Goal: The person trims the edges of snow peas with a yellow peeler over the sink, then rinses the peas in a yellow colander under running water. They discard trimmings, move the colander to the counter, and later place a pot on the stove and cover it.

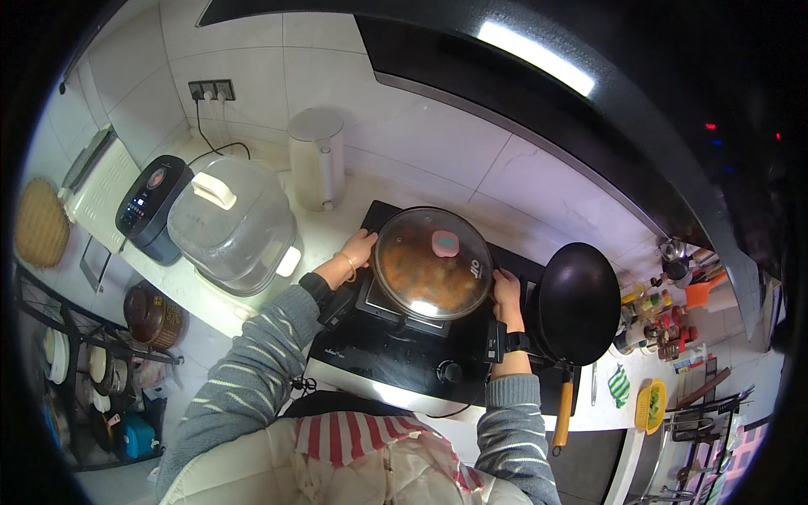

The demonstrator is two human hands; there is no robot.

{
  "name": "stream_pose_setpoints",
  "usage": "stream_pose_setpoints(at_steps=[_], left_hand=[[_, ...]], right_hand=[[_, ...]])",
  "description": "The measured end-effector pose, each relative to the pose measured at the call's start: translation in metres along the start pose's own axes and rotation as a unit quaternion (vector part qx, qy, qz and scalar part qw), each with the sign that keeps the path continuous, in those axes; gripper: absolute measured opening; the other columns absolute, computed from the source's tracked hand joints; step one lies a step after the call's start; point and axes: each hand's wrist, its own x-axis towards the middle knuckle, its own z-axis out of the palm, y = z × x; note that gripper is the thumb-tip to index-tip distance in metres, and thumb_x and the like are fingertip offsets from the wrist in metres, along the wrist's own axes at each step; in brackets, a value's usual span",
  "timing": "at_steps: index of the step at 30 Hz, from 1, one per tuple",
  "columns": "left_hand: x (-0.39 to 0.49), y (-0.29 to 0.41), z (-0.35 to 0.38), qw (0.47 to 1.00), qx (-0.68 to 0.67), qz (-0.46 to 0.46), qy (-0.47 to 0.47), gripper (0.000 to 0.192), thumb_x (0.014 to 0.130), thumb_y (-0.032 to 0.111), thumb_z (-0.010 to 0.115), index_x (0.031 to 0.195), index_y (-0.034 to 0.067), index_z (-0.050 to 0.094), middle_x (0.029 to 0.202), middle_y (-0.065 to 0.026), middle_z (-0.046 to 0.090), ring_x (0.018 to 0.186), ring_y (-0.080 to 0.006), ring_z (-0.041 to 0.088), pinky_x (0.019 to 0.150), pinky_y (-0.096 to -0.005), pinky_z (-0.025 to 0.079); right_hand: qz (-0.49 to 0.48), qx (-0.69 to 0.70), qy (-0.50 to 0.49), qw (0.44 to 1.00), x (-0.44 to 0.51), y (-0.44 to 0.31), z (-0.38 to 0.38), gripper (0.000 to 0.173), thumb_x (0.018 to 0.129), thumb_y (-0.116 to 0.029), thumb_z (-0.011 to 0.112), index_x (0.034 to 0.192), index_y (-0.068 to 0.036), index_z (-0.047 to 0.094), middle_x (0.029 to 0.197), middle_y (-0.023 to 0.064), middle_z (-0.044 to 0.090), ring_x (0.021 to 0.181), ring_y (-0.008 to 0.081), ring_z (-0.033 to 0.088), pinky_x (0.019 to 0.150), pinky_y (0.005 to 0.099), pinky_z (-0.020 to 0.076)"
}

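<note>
A round pot with a glass lid rests on the left burner of a black gas stove. Brownish-orange food shows through the lid, which has a pink and green knob. My left hand is closed around the pot's left side, where its handle is hidden by the fingers. On the opposite side, my right hand grips at the right handle, also mostly covered. Both wrists carry dark strapped devices. Just right of my right hand, a black wok with a wooden handle sits on the stove.
Left on the counter stand a clear-domed steamer, a dark rice cooker and a white kettle. To the right are a green-striped cloth, a yellow basket and several seasoning bottles. A range hood hangs above.
</note>
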Motion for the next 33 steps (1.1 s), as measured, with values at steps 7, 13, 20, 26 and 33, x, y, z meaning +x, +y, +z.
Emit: stream_pose_setpoints(at_steps=[7, 13, 20, 26, 33], left_hand=[[0.005, 0.007, -0.001, 1.0, 0.014, -0.007, -0.012, 0.034, 0.088, 0.035, 0.04, 0.097, 0.002, 0.046, 0.067, -0.0029, 0.048, 0.05, -0.0112, 0.044, 0.037, -0.0224, 0.037], [0.004, 0.01, -0.004, 1.0, 0.014, -0.015, -0.023, 0.034, 0.087, 0.037, 0.041, 0.095, 0.005, 0.044, 0.071, -0.0041, 0.049, 0.053, -0.0119, 0.048, 0.04, -0.0236, 0.04], [-0.04, -0.018, -0.024, 0.995, -0.091, 0.032, 0.016, 0.025, 0.086, 0.032, 0.048, 0.094, 0.01, 0.042, 0.072, -0.0014, 0.049, 0.058, -0.0089, 0.05, 0.048, -0.0214, 0.042], [-0.108, -0.054, -0.05, 0.99, -0.12, 0.045, -0.066, 0.015, 0.085, 0.019, 0.051, 0.091, 0.007, 0.044, 0.066, -0.0017, 0.05, 0.055, -0.0077, 0.049, 0.049, -0.0199, 0.04], [-0.165, -0.093, -0.112, 0.988, -0.136, 0.015, -0.067, 0.009, 0.083, 0.015, 0.05, 0.087, 0.007, 0.048, 0.061, -0.0017, 0.052, 0.055, -0.0081, 0.05, 0.05, -0.0192, 0.039]], right_hand=[[0.031, -0.02, -0.029, 0.999, -0.009, -0.003, -0.003, 0.034, 0.085, -0.019, 0.047, 0.113, 0.0, 0.047, 0.097, 0.0088, 0.056, 0.079, 0.0198, 0.055, 0.066, 0.0321, 0.0477], [0.076, -0.08, -0.039, 0.993, -0.019, -0.021, -0.005, 0.037, 0.083, -0.022, 0.05, 0.113, 0.0, 0.046, 0.094, 0.009, 0.056, 0.074, 0.0191, 0.056, 0.062, 0.0314, 0.048], [-0.383, -0.413, -0.074, 0.823, -0.07, -0.087, 0.056, 0.062, 0.078, -0.046, 0.049, 0.125, -0.006, 0.038, 0.12, 0.0214, 0.043, 0.116, 0.0359, 0.036, 0.093, 0.041, 0.0342], [-0.36, -0.478, -0.084, 0.797, -0.071, -0.091, 0.1, 0.046, 0.07, -0.031, 0.059, 0.112, -0.015, 0.048, 0.104, 0.0195, 0.051, 0.097, 0.0362, 0.049, 0.08, 0.0445, 0.0428], [-0.355, -0.252, -0.041, 0.9, -0.048, -0.12, 0.035, 0.035, 0.069, -0.016, 0.059, 0.103, -0.01, 0.055, 0.087, 0.0116, 0.058, 0.077, 0.0221, 0.056, 0.071, 0.0314, 0.0447]])
